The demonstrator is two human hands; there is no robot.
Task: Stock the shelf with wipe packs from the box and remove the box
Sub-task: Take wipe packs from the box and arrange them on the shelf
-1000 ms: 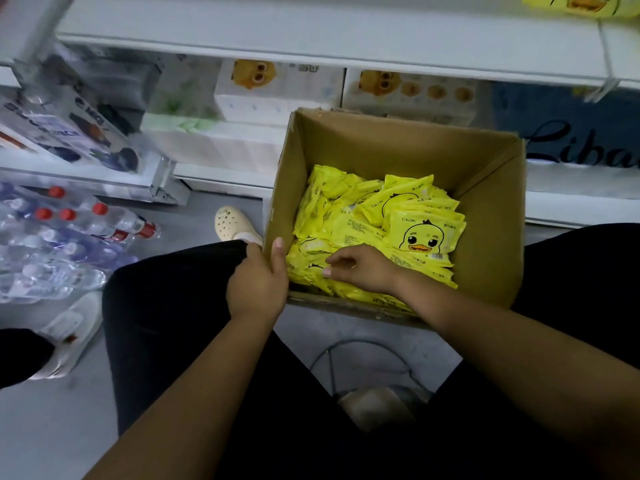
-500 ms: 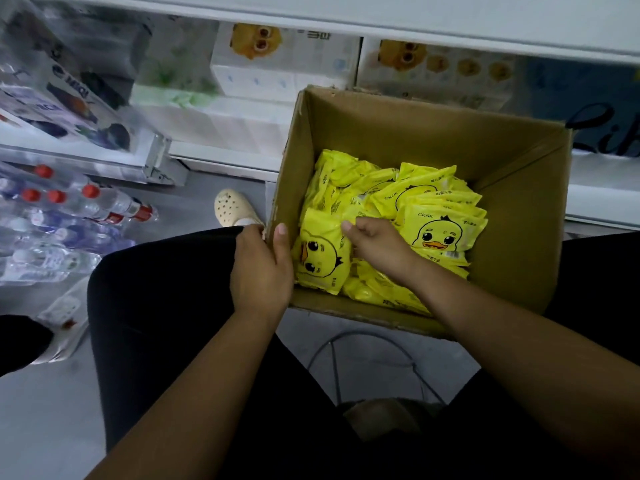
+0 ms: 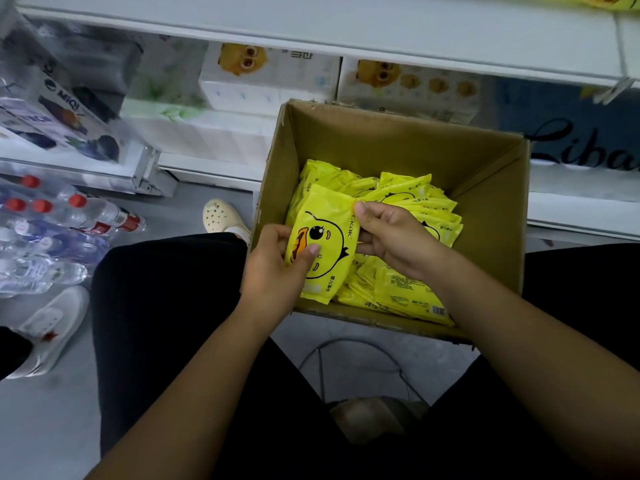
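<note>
Grey floor [image 3: 52,417]: wrapped water bottles [image 3: 52,233] at left, white shoe [image 3: 48,327] just beside them, cream clog [image 3: 221,214] nearer the shelf [image 3: 211,169]. Low white shelf behind: tissue packs [image 3: 270,81] standing side by side, touching.

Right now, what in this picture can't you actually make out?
Head view, the lower packs in the box: buried under others and the held pack, so uncountable.
Head view, the held pack's small print: too small.
Head view, the dark bag behind the box: its lettering is cut off by the right edge.
Head view, the goods at far left: blurred.
</note>
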